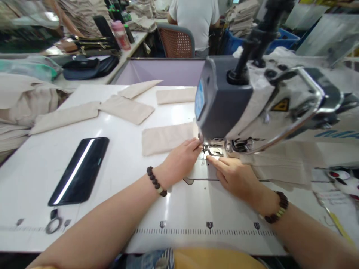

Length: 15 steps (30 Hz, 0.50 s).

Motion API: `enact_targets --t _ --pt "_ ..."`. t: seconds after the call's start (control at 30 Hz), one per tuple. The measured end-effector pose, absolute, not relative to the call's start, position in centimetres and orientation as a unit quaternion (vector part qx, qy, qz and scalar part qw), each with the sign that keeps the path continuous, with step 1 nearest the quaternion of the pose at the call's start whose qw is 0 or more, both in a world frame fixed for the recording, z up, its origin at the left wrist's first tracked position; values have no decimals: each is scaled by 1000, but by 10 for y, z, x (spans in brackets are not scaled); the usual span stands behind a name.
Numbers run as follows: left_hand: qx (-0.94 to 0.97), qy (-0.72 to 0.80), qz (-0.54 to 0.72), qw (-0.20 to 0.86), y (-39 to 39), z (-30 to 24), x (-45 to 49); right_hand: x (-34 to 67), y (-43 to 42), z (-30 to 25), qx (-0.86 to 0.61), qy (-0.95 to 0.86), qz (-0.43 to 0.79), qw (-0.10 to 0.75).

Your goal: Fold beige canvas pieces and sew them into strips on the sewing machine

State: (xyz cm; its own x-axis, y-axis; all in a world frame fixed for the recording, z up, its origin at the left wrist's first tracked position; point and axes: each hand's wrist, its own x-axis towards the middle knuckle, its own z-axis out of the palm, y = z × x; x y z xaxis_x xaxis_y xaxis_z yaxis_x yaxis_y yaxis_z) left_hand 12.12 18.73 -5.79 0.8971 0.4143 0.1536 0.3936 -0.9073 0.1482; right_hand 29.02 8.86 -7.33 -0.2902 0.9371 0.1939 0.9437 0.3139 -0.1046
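Observation:
Both my hands are at the needle area of a sewing machine (224,97). My left hand (181,160) has its fingers closed together left of the presser foot (206,148); whatever lies in the fingertips is too small to make out. A beige fabric piece (165,139) lies flat just beyond that hand, its right end near my fingers. My right hand (238,177) rests with fingers stretched out, the index fingertip by the metal needle plate (215,151). Beside its outer side, layered beige fabric (280,168) lies under the machine arm.
Beige strips (127,108) are spread across the white table (117,216), with a fabric stack (25,101) at left. A black phone (80,170) and a ring holder (54,223) lie left. Yellow-handled tweezers (338,224) are at right. Ahead, a person (195,22) sits facing away.

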Motion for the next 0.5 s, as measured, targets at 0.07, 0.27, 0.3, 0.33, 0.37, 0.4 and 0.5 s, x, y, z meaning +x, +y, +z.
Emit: enact_targets --t 0.07,0.27,0.3,0.33,0.37,0.4,0.5 --pt "971 227 77 26 184 -53 119 292 88 -77 -582 -803 -25 121" --pt "948 312 61 32 191 -60 110 292 89 -76 -555 -818 -28 148" --pt "940 330 78 39 195 -64 109 291 89 -75 -551 -820 -29 153" --pt "933 344 99 46 199 -65 107 291 89 -75 -549 -820 -31 159" --pt "926 353 121 62 202 -64 105 290 89 -75 -549 -819 -34 162" --pt "921 352 144 89 203 -59 102 290 89 -75 -551 -817 -38 166" --pt "916 271 198 220 191 -19 86 292 89 -76 -555 -813 -42 172"
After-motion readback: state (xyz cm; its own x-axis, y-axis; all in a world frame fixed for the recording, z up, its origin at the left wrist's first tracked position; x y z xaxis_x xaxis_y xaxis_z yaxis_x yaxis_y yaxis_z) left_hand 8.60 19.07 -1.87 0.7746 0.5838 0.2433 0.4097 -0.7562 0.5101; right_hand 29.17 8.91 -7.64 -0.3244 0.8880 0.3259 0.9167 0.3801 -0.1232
